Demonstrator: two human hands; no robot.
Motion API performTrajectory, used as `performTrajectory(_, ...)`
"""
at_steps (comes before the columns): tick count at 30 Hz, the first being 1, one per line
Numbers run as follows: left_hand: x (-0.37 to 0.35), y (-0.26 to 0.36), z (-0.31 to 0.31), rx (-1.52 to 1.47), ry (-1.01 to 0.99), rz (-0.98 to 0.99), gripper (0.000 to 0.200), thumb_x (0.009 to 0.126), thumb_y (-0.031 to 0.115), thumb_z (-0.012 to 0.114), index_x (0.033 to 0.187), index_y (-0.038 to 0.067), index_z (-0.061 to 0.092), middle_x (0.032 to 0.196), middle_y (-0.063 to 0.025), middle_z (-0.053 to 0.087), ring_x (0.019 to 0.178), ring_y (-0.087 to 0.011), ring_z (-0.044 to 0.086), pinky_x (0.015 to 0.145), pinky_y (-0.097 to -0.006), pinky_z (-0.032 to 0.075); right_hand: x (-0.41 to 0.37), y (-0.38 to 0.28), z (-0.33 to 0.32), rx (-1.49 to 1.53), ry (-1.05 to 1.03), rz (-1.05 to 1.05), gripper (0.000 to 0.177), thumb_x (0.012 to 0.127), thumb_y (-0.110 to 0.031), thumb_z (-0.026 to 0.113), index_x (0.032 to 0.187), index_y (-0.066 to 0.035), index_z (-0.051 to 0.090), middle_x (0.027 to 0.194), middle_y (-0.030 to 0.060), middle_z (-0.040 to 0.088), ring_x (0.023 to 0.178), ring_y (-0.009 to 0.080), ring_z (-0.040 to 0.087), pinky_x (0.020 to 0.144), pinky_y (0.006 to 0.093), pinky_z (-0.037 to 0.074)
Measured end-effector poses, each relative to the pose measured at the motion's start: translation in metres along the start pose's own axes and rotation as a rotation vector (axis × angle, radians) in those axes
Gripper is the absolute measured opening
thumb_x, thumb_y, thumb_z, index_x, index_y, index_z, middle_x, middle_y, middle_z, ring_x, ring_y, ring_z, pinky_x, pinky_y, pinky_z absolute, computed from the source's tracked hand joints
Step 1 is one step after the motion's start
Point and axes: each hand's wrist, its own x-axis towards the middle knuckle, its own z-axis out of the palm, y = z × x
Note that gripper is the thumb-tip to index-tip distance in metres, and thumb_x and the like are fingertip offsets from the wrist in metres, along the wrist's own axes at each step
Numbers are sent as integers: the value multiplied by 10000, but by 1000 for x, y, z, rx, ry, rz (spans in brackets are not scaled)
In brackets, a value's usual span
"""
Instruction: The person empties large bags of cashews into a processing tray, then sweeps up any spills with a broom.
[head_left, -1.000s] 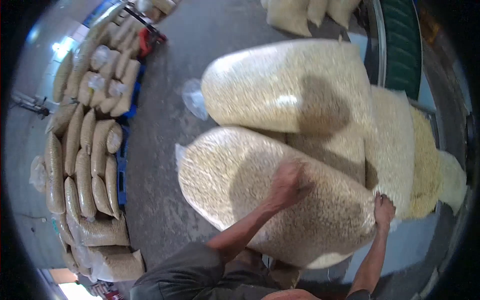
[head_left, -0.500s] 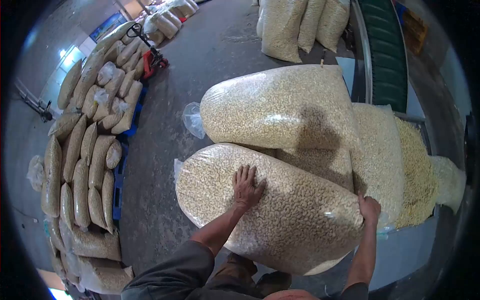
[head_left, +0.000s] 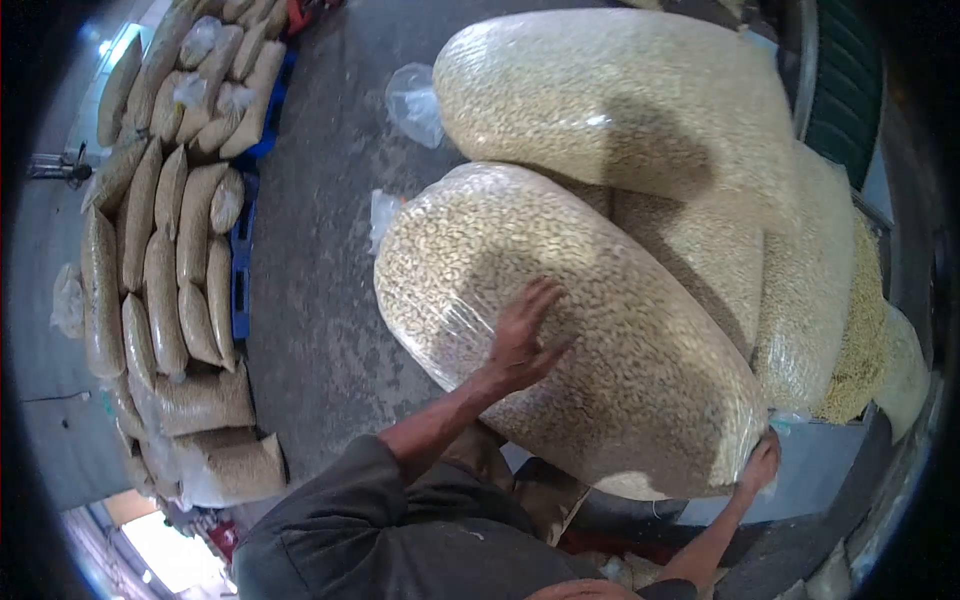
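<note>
A large clear plastic bag of cashew kernels (head_left: 620, 330) lies slanted in front of my body. My left hand (head_left: 525, 335) is over the middle of this bag, fingers apart and thumb out, slightly blurred, holding nothing. At the bag's lower right end, my right hand (head_left: 762, 460) is closed on the plastic at the corner. Just beyond lies a second full bag of cashews (head_left: 600, 90), with a shadow across its side. Another bag (head_left: 700, 250) shows partly beneath and behind these two.
To the right, an upright bag (head_left: 805, 290) stands beside loose pale kernels (head_left: 856, 320) and a green ribbed belt (head_left: 845, 110). Stacked filled sacks (head_left: 165, 280) line the left on blue pallets (head_left: 241, 255). Grey concrete floor (head_left: 320, 250) runs between.
My view has tipped lower, so the bags sit higher in it. The near bag now slants more steeply. My left hand has come up from its flat press on the bag; my right keeps its grip.
</note>
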Motion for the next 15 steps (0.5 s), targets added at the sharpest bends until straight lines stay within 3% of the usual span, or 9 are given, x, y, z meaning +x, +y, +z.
performTrajectory(3, -10, -88, -68, 169, 391, -156, 460, 736, 79, 703, 1170, 51, 552, 1156, -138, 575, 1146, -347, 501, 988, -441, 370, 3, 3, 2, 7, -43, 44, 517, 974, -380, 353, 1198, 23, 585, 1208, 196, 594, 1118, 354, 546, 963, 416, 393)
performTrajectory(4, -17, -120, -94, 263, 441, -494, 449, 743, 89, 711, 1159, 30, 551, 1139, -168, 574, 1139, -324, 508, 983, -417, 375, 6, 4, 2, 29, -33, 84, 518, 979, -384, 349, 1193, 22, 589, 1205, 193, 596, 1109, 355, 549, 962, 416, 393)
performTrajectory(5, -35, -173, -115, 89, 537, -695, 471, 825, 243, 681, 1207, 5, 540, 1188, -194, 568, 1156, -297, 504, 973, -406, 385, 6, 7, -6, 19, -36, 87, 518, 979, -384, 349, 1193, 22, 589, 1205, 193, 596, 1109, 355, 549, 962, 416, 393)
performTrajectory(7, -27, -228, -163, -331, 375, -1224, 616, 879, 438, 597, 1290, -9, 495, 1248, -219, 544, 1159, -282, 519, 963, -402, 411, 9, 2, -8, 6, -60, 81, 528, 981, -393, 352, 1199, 28, 584, 1209, 197, 594, 1118, 355, 544, 969, 413, 388)
performTrajectory(8, -41, -292, -160, -433, 270, -1293, 682, 907, 510, 510, 1341, -14, 452, 1276, -184, 544, 1114, -250, 562, 926, -372, 454, 11, 9, -10, 2, -58, 86, 533, 981, -398, 353, 1202, 31, 581, 1211, 198, 593, 1123, 355, 541, 973, 412, 385)
performTrajectory(10, -28, -334, -148, -1128, 59, -1004, 590, 935, 440, 503, 1333, 5, 468, 1279, -150, 552, 1087, -228, 589, 906, -342, 480, 16, 26, 0, 85, -88, -17, 543, 980, -397, 338, 1221, 33, 564, 1224, 196, 587, 1145, 321, 536, 999, 412, 373)
performTrajectory(11, -15, -332, -148, -1022, -91, -954, 431, 960, 330, 487, 1236, 3, 536, 1161, -114, 606, 982, -202, 616, 797, -328, 514, 20, 32, 1, 106, -127, 124, 487, 970, -357, 391, 1178, 32, 598, 1205, 190, 600, 1124, 323, 545, 1001, 423, 380)
performTrajectory(13, 8, -333, -141, -955, -299, -911, 420, 959, 323, 489, 1224, 1, 539, 1146, -113, 607, 970, -201, 617, 788, -328, 514, 14, 41, 13, -8, 43, 143, 445, 962, -342, 455, 1171, 20, 607, 1153, 175, 623, 1017, 271, 590, 939, 371, 428)
performTrajectory(15, 28, -333, -132, -797, -381, -852, 399, 956, 310, 492, 1200, -2, 546, 1116, -111, 609, 945, -200, 617, 770, -327, 514, 17, 0, 6, 74, 93, 316, 488, 932, -425, 493, 1103, 5, 648, 1067, 147, 666, 983, 283, 613, 916, 375, 438)
